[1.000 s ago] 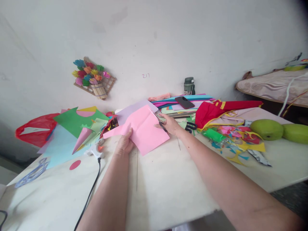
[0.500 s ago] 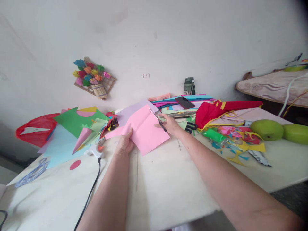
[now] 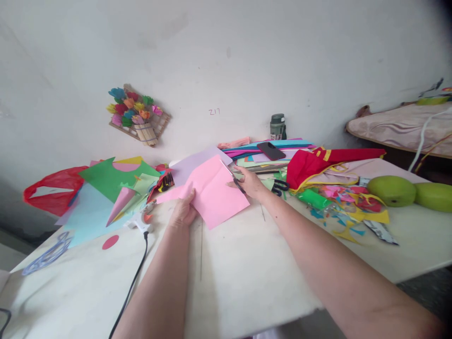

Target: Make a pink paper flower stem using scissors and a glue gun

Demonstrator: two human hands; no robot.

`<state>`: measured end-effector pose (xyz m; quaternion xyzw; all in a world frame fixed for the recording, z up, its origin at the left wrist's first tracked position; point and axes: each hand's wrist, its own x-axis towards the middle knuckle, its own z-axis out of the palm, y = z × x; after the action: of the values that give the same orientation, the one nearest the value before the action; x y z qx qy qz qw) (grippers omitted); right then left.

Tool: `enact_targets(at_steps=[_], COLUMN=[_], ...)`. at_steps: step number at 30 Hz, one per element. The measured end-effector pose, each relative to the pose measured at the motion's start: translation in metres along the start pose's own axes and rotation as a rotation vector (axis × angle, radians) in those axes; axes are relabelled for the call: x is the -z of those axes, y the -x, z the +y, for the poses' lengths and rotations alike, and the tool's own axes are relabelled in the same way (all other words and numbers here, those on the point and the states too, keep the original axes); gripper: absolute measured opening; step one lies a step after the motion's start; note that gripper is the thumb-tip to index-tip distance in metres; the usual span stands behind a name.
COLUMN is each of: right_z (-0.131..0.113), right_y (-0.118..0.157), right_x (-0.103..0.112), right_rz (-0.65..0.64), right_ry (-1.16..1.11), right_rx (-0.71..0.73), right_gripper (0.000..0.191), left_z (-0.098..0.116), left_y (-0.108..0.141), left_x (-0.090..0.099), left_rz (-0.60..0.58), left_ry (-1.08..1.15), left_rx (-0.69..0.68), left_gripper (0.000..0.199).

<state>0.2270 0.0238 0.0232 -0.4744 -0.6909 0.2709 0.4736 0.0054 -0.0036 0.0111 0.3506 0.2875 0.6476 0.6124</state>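
the pink sheet [image 3: 222,200] was held off to the far side of the pale table [image 3: 257,273], around the middle of the scene, between the two hands. the left hand [image 3: 183,210] had its thumb on top of the sheet near its left part, with the other fingers tucked under, pinching the paper. a strip of the sheet stuck out to the left past that hand.

the right hand [image 3: 252,183] had its fingers closed round the dark handles of the scissors [image 3: 238,183], whose blade pointed to the far left along the sheet's right edge; how wide the blades stood could not be told.

just beyond the pink sheet lay a lilac sheet [image 3: 183,167], and farther right a stack of coloured paper [image 3: 231,153] with a phone [image 3: 271,150] on top. near the right wrist lay a second pair of black handles [image 3: 280,187], beside a red cloth [image 3: 303,167] with yellow trim. farther right were a bright green packet [image 3: 315,199], paper scraps [image 3: 348,230] and two rounded green objects [image 3: 391,190].

to the left of the left hand were a white corded tool [image 3: 140,222], a red disc [image 3: 110,242] and a pink cone [image 3: 120,206].
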Motion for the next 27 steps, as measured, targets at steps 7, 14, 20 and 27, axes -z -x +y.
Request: enact_targets(at_steps=[7,14,20,27], right_z=[0.0001,0.0,0.0024,0.0063], right_y=[0.0002,-0.0003,-0.0016,-0.0051], right_x=[0.0042,0.0042,0.002,-0.0023], right_rz=[0.029,0.048,0.062,0.084], right_ry=[0.083,0.109,0.082,0.013], right_rx=[0.013,0.012,0.022,-0.005], right_gripper=[0.068,0.064,0.06,0.061], left_z=[-0.0003,0.0003,-0.0012,-0.0001], left_y=[0.0025,0.0029,0.0022,0.0026], left_x=[-0.0014,-0.0029,-0.0008,-0.0012], left_rz=[-0.006,-0.008,-0.034,-0.03], left_ry=[-0.037,-0.025,-0.009,-0.031], left_rx=[0.033,0.058,0.05,0.075], left_gripper=[0.026,0.029,0.034,0.032])
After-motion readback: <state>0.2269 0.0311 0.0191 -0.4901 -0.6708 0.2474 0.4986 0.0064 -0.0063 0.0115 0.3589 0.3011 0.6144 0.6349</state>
